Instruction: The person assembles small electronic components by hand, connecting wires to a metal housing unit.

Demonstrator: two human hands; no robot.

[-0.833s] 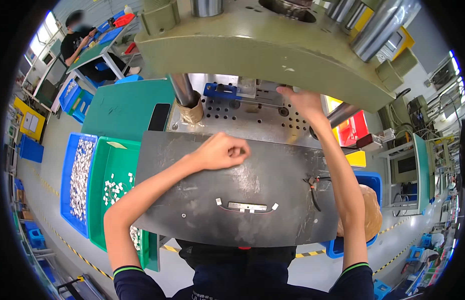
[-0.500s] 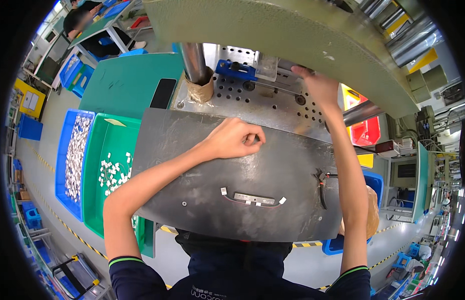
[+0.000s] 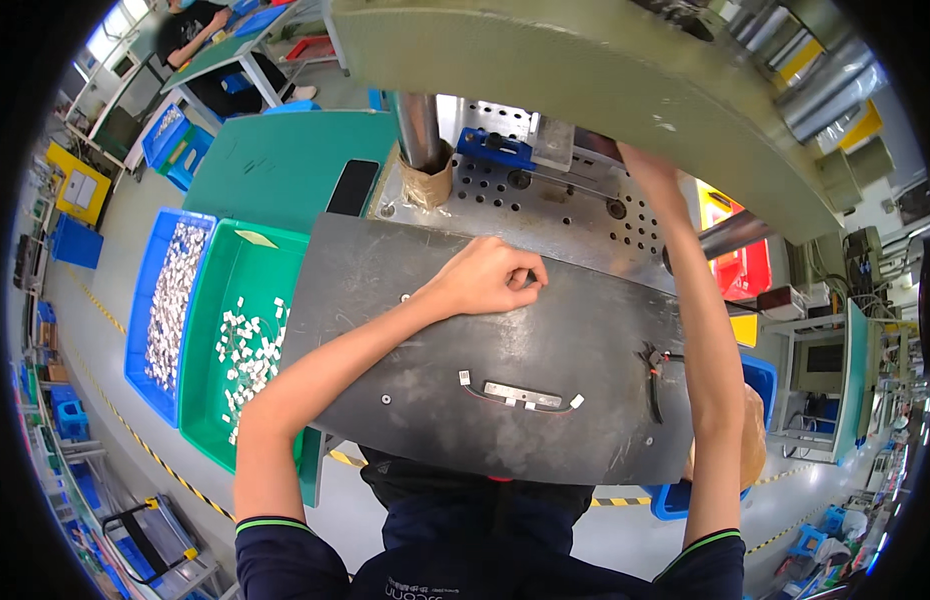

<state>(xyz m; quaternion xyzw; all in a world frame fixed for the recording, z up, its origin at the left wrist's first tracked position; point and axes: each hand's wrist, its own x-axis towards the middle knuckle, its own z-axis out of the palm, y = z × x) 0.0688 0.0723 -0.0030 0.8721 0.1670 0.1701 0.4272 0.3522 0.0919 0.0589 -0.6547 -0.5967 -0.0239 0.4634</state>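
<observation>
My left hand (image 3: 495, 277) rests on the dark grey board (image 3: 425, 350), fingers curled in and thumb tip against them, with nothing visible in the grasp. Under the pale green beam of a press (image 3: 585, 65), my right hand (image 3: 653, 170) reaches in beside a fixture; the beam hides its fingers. That fixture has a blue block (image 3: 495, 147) and a clear block (image 3: 553, 143) on a perforated metal plate (image 3: 545, 205). Nearer me on the board lies a small metal bar (image 3: 523, 394) with thin wires and white connectors. Side cutters (image 3: 655, 385) lie to its right.
On the left stand a green bin (image 3: 217, 400) with loose white connectors and a blue bin (image 3: 145, 340) full of small parts. A black phone (image 3: 355, 188) lies by the press post (image 3: 418, 130). A red bin (image 3: 742, 268) sits beyond my right forearm. Another person (image 3: 190, 35) sits far left.
My right hand has moved farther under the beam, so its fingers no longer show. The whole view has shifted slightly; my left hand keeps its curled pose on the board.
</observation>
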